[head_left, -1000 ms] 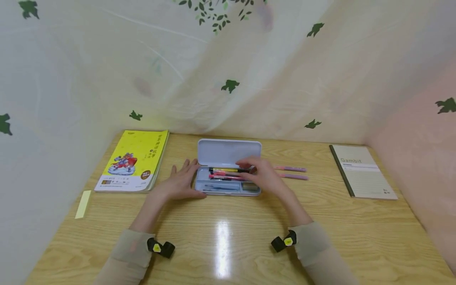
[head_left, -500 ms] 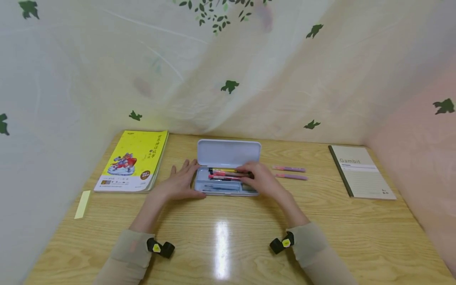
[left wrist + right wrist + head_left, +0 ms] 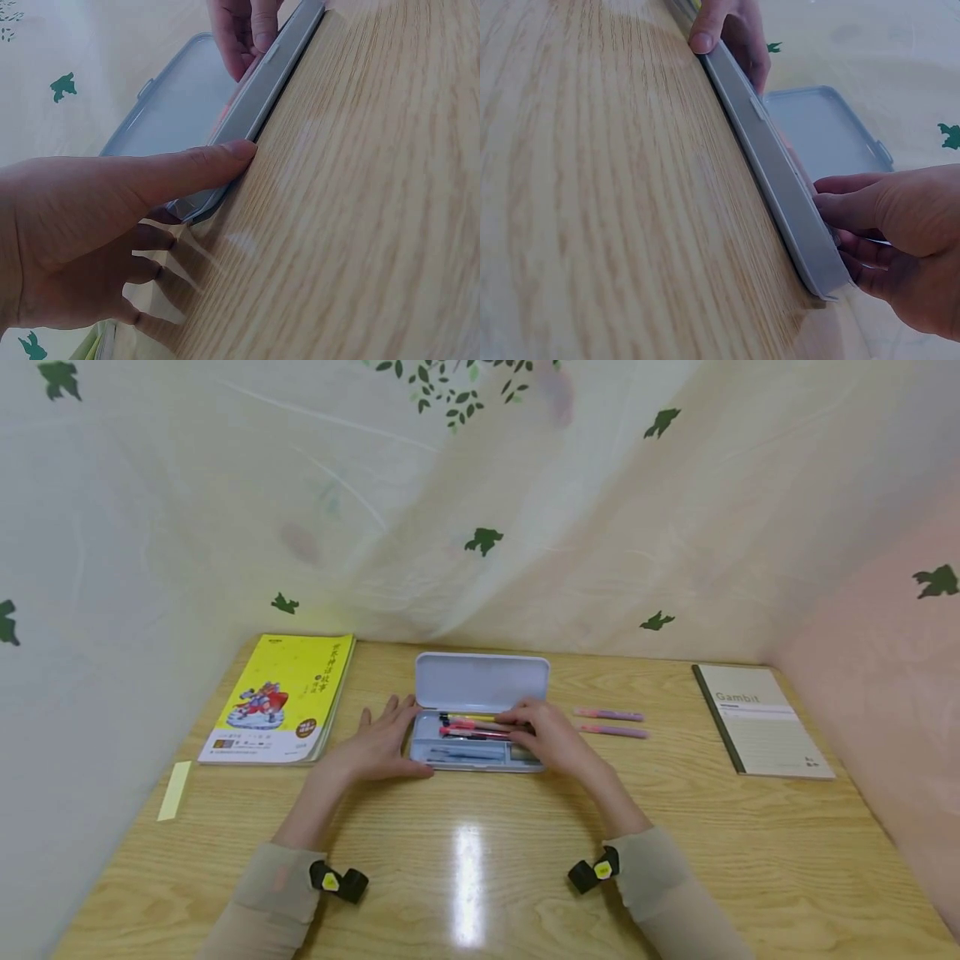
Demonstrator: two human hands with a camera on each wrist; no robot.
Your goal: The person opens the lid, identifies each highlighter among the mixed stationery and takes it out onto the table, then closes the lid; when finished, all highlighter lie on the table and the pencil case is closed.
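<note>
An open light-blue pencil case [image 3: 483, 682] lies on the table with its lid tipped back. My left hand [image 3: 375, 745] braces its left end, the straight thumb along the front wall and the other fingers spread by the corner. Inside the case my right hand [image 3: 553, 737] pinches a pink-ended pen [image 3: 468, 725] among several pens. A yellow pencil [image 3: 474, 717] lies behind that pen. Slim blue sticks [image 3: 467, 753] fill the front compartment. In the right wrist view the right hand's thumb and forefinger [image 3: 840, 204] dip over the rim; what they pinch is hidden there.
Two purple pens [image 3: 611, 715] lie right of the case. A yellow book [image 3: 292, 677] and a pale yellow paper strip [image 3: 174, 791] are on the left. A notebook [image 3: 772, 727] lies at the far right. A printed curtain [image 3: 375, 527] stands behind the table.
My right hand has lowered into the case and its fingers have closed on the pen. It has uncovered the purple pens' left ends. The left hand has stayed in place.
</note>
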